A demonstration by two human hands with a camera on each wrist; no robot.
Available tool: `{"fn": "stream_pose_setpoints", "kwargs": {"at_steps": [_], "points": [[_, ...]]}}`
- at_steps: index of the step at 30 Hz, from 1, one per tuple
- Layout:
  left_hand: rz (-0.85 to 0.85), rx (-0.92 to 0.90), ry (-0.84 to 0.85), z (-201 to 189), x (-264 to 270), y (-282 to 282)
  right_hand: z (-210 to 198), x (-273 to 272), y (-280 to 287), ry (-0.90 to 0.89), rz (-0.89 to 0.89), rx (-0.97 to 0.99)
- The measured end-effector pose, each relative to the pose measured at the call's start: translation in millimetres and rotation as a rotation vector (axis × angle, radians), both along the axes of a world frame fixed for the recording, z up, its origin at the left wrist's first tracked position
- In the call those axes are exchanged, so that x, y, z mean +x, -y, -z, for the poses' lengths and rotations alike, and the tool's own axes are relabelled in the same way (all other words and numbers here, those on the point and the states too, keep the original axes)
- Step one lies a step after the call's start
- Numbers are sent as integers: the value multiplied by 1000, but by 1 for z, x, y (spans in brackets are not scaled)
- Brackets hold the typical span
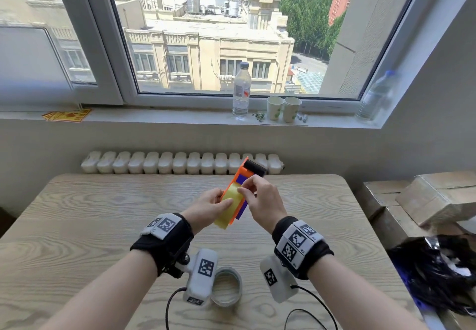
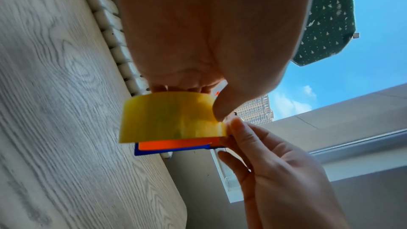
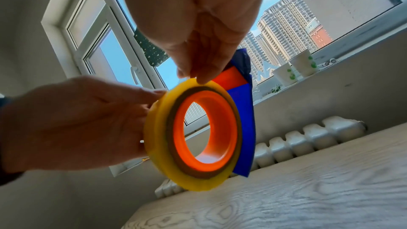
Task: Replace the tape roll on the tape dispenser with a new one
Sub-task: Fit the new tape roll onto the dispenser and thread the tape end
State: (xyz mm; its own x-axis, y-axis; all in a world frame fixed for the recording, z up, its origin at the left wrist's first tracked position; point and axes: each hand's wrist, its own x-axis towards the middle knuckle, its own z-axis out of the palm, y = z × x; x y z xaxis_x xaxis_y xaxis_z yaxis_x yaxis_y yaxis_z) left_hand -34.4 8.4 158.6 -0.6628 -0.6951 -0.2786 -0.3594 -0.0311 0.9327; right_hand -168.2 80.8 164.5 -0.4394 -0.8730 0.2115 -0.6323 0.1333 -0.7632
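Both hands hold an orange and blue tape dispenser (image 1: pixel 244 175) in the air above the wooden table (image 1: pixel 103 214), its black roller end pointing away. A yellow tape roll (image 1: pixel 229 207) sits on the orange hub (image 3: pixel 229 128), in front of the blue side plate (image 3: pixel 244 128). My left hand (image 1: pixel 226 202) grips the roll (image 2: pixel 171 116), thumb on its outer face and fingers behind. My right hand (image 1: pixel 242 189) pinches the top rim of the roll (image 3: pixel 156 145). A nearly used-up clear roll (image 1: pixel 228 287) lies flat on the table near my wrists.
A white radiator (image 1: pixel 180 163) runs behind the table's far edge. A water bottle (image 1: pixel 241 92) and two paper cups (image 1: pixel 283 109) stand on the window sill. Cardboard boxes (image 1: pixel 425 198) and a black bag (image 1: pixel 438 273) crowd the right side.
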Motion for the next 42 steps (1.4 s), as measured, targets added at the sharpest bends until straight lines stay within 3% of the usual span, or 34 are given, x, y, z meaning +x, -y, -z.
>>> {"fn": "stream_pose_setpoints", "kwargs": {"at_steps": [7,12,17,21,28,34,39,42], "points": [[-123,-106,99,11,-8,2,-6,7,0,66,-4,-68],[-95,39,0,17,2,6,-10,-1,2,182,26,-11],[-63,241,-132,7,10,1,-14,1,2,120,27,5],[-73,210,-136,10,10,2,-10,1,3,161,73,-25],[-122,10,37,29,11,13,-17,0,4,258,111,-64],[-113,276,-151,16,17,13,-20,-8,1,334,163,-73],[-73,236,-110,22,21,18,-17,-12,4,354,203,-51],[-77,108,-32,26,18,21,-13,-14,7,424,242,-32]]}}
